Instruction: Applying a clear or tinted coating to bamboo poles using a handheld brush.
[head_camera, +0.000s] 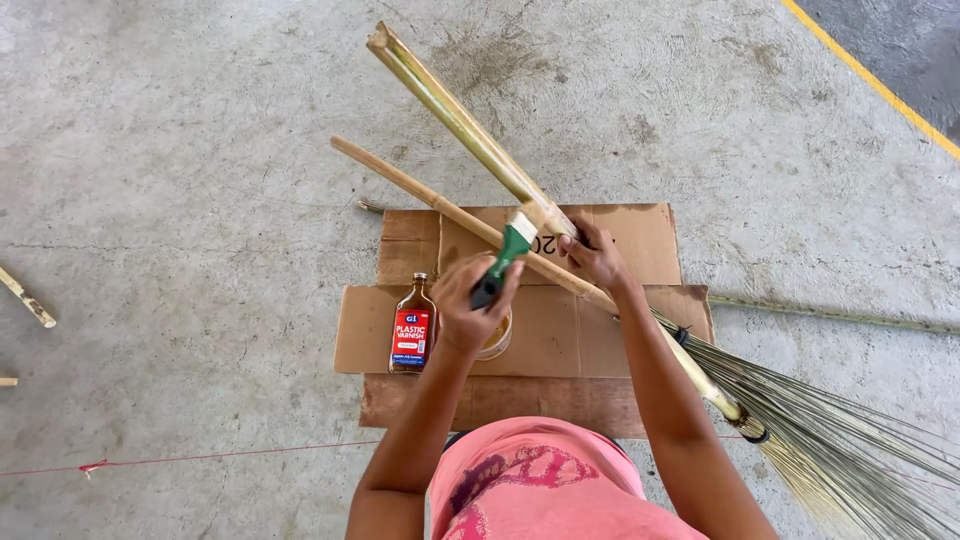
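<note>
Two broomsticks cross above the cardboard: a long greenish-yellow bamboo broom handle with a glossy, wet-looking sheen along its upper length, and a paler tan wooden-looking broom handle lying under it, matt by comparison. Both run down to the right into fans of stiff straw-coloured broom bristles, bound at the neck with dark ties. Judging by the shine, the greenish handle looks largely coated, while the tan one seems still to need its coat; how the lower ends near the bristles stand cannot be told.

Beneath them lie flattened brown cardboard sheets over a reddish-brown board, spread on the grey concrete floor.

The right hand is closed around the handles where they cross, fingers curled over, holding them steady just above the cardboard. The left hand is wrapped in a fist around the green-and-black handle of a small flat paintbrush, whose pale bristle end touches the greenish stick just beside the right hand.

A small amber glass bottle with a red label stands on the cardboard just left of the left hand. A small round cup sits mostly hidden under that hand; its contents cannot be seen.
</note>
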